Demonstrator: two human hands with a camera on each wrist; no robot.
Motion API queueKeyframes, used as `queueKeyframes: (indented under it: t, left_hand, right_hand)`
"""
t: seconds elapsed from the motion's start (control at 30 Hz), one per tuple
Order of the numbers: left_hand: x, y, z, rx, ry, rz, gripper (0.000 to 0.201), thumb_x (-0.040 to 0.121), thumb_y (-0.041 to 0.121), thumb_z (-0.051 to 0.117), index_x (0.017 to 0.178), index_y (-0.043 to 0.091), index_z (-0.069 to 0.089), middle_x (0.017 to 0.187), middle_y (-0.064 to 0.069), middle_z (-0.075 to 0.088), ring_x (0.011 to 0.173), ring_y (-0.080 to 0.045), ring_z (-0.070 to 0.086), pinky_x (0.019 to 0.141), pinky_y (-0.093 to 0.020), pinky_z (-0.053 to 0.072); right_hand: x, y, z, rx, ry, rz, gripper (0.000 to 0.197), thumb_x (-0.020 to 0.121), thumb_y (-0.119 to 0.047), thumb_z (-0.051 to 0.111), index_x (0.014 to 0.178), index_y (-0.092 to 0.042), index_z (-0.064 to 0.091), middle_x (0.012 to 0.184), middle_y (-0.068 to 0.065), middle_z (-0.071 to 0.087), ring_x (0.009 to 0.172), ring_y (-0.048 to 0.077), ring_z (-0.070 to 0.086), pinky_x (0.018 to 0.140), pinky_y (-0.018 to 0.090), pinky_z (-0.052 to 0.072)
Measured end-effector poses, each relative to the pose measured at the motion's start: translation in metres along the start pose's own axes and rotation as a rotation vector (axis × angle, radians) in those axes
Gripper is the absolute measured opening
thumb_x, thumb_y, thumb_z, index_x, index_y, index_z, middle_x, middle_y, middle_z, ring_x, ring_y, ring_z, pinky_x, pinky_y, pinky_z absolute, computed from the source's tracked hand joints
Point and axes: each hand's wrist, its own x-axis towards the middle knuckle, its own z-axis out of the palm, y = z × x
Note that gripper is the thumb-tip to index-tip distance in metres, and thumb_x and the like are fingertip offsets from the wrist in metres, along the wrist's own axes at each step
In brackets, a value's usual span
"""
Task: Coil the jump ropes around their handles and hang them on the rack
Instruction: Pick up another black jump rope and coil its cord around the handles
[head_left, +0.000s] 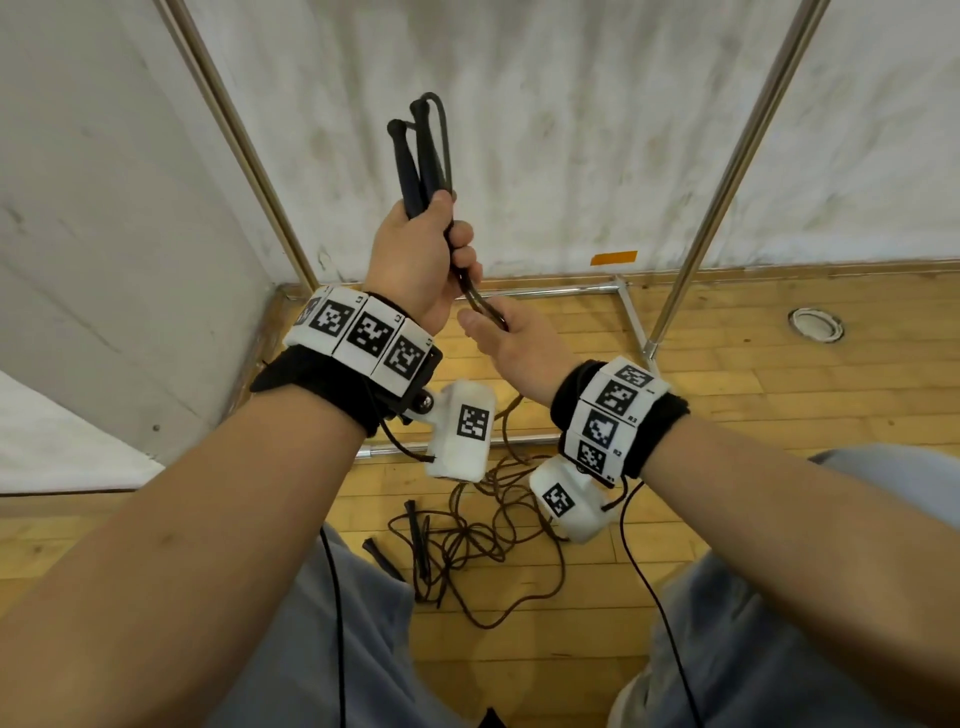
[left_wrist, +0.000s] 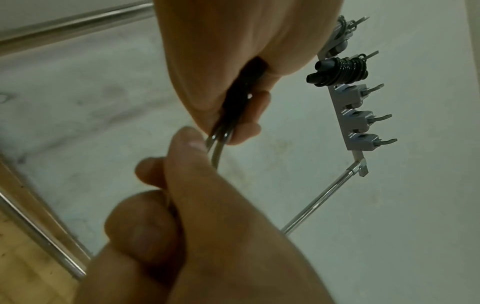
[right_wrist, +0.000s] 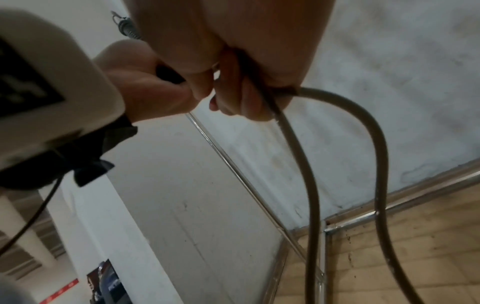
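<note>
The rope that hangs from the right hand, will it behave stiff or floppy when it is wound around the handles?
Probably floppy: the rope droops in a loose loop below the right hand. It likely springs back a little, since its bends are rounded, not creased. The handles in the left hand look rigid.

On the rack (left_wrist: 345, 115), a coiled rope (left_wrist: 337, 71) fills one hook; three hooks (left_wrist: 376, 115) next to it stand bare. Two slanted steel poles (head_left: 727, 156) flank the open space ahead. A tangled rope (head_left: 478, 545) sprawls over the floor (head_left: 779, 389) below.
</note>
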Motion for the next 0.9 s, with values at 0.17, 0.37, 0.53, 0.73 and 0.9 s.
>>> queueKeyframes:
  t: [0.17, 0.37, 0.53, 0.73, 0.9]
  left_hand:
    - [0.012, 0.016, -0.017, -0.056, 0.255, 0.106, 0.010, 0.101, 0.019, 0.040, 0.096, 0.015, 0.048, 0.053, 0.005, 0.041, 0.042, -0.010, 0.036, 0.045, -0.023, 0.037]
    - [0.027, 0.008, -0.042, 0.553, 0.326, 0.294, 0.014, 0.097, 0.021, 0.045, 0.104, 0.012, 0.053, 0.077, -0.003, 0.052, 0.061, -0.020, 0.050, 0.060, -0.034, 0.049]
    - [0.028, -0.008, -0.060, 1.361, 0.189, 0.385, 0.025, 0.099, 0.026, 0.043, 0.119, 0.011, 0.049, 0.090, -0.005, 0.055, 0.075, -0.026, 0.052, 0.063, -0.035, 0.041]
    - [0.024, -0.022, -0.055, 1.573, -0.117, 0.230, 0.037, 0.098, 0.049, 0.035, 0.108, 0.016, 0.049, 0.081, -0.001, 0.057, 0.073, -0.021, 0.057, 0.060, -0.033, 0.043]
    - [0.009, -0.038, -0.038, 1.685, -0.440, 0.203, 0.043, 0.090, 0.064, 0.041, 0.087, 0.023, 0.054, 0.069, 0.004, 0.056, 0.062, -0.013, 0.054, 0.056, -0.029, 0.037]
  right_hand:
    - [-0.005, 0.006, -0.009, -0.287, 0.030, -0.082, 0.039, 0.097, -0.042, 0.041, 0.065, -0.018, 0.044, 0.052, -0.008, 0.037, 0.047, 0.011, 0.034, 0.050, 0.027, 0.030]
    - [-0.015, 0.012, 0.001, -0.426, 0.048, -0.241, 0.022, 0.099, -0.024, 0.039, 0.082, -0.014, 0.049, 0.063, -0.008, 0.045, 0.056, 0.010, 0.041, 0.051, 0.023, 0.029]
    - [-0.003, 0.004, -0.025, -0.497, 0.073, -0.239, 0.026, 0.099, -0.034, 0.041, 0.084, -0.017, 0.052, 0.065, -0.010, 0.048, 0.057, 0.004, 0.043, 0.050, 0.015, 0.028]
    - [0.007, -0.001, -0.055, -0.511, 0.191, -0.202, 0.025, 0.094, -0.042, 0.048, 0.079, -0.023, 0.054, 0.063, -0.013, 0.050, 0.058, 0.001, 0.047, 0.049, 0.011, 0.028]
    - [0.009, -0.011, -0.063, -0.512, 0.198, -0.275, 0.023, 0.092, -0.040, 0.051, 0.077, -0.024, 0.057, 0.063, -0.015, 0.050, 0.059, 0.001, 0.047, 0.053, 0.008, 0.032]
